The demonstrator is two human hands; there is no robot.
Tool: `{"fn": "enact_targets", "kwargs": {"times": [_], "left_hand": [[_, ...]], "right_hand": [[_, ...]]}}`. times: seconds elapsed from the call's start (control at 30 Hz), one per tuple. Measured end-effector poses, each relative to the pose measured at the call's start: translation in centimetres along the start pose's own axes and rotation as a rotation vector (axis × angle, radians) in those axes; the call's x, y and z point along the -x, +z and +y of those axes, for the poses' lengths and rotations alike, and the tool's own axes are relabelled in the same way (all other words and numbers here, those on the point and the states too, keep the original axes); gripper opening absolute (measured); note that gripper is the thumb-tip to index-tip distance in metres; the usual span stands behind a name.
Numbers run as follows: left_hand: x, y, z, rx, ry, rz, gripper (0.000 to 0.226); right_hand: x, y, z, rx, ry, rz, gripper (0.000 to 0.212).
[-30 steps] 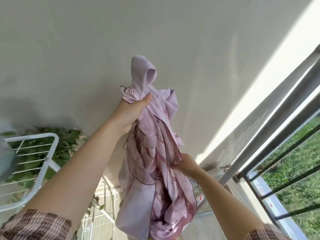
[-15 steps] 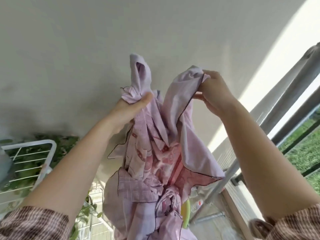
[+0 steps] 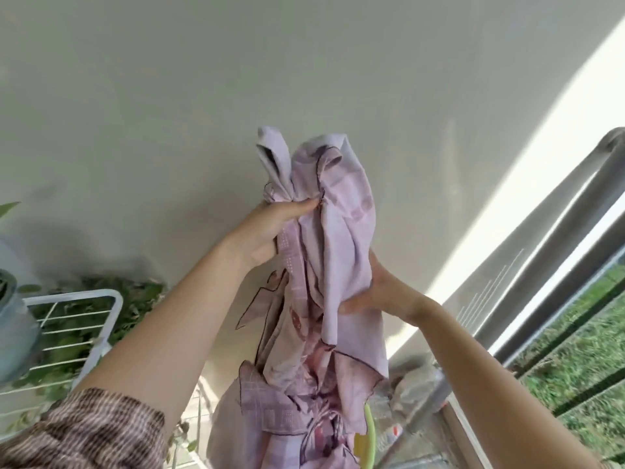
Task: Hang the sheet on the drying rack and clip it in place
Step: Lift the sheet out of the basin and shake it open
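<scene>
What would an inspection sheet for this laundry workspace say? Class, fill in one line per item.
Surface: pale wall behind; no table seen.
Job's things: lilac sheet bunched, held up in the air; white drying rack at left, bare where visible; clips not seen.
Clutter: green plastic item below the sheet, unclear.
Hands: left hand grips the sheet near its top; right hand grips lower.
Cables: nothing seen.
Surroundings: leafy plant, grey railing, grass.

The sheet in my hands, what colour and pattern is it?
The sheet is pale lilac with darker pink printed patches and dark-stitched edges, seen in the head view.
</scene>
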State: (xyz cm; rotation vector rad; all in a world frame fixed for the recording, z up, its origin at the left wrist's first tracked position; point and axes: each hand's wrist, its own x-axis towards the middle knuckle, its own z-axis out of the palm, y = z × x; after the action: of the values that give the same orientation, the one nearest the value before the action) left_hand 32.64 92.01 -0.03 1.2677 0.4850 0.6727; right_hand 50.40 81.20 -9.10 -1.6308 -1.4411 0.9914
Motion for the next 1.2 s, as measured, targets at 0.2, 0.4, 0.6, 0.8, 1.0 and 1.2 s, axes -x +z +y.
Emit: {"fn": "enact_targets", "kwargs": {"times": [0.2, 0.4, 0.6, 0.8, 1.0, 1.2], "left_hand": [[-1.3, 3.4, 4.7, -0.004, 0.114, -0.072, 0.022], [1.4, -4.4, -1.3, -0.282, -0.007, 0.101, 0.129], [3.4, -0.2, -12.2, -0.535, -0.101, -0.183, 0.128], [0.5, 3.8, -6.6, -0.364, 0.019, 0.251, 0.014], [-0.9, 2.7, 0.1, -0.285, 0.090, 0.471, 0.016], [-3.0, 5.9, 6.2, -0.144, 0.138, 0.288, 0.022]], "right_hand": [[-2.2, 0.5, -4.6, -0.290, -0.038, 0.000, 0.006], [-2.6, -4.3, -9.8, -0.175, -0.035, 0.475, 0.011], [-3.1, -6.1, -17.9, -0.564, -0.162, 0.554, 0.012], [-3.1, -8.1, -18.2, -0.731, -0.160, 0.677, 0.041], [0.8, -10.7, -12.1, -0.679, 0.114, 0.649, 0.041], [4.4, -2.2, -10.5, -0.459, -0.039, 0.085, 0.056]]}}
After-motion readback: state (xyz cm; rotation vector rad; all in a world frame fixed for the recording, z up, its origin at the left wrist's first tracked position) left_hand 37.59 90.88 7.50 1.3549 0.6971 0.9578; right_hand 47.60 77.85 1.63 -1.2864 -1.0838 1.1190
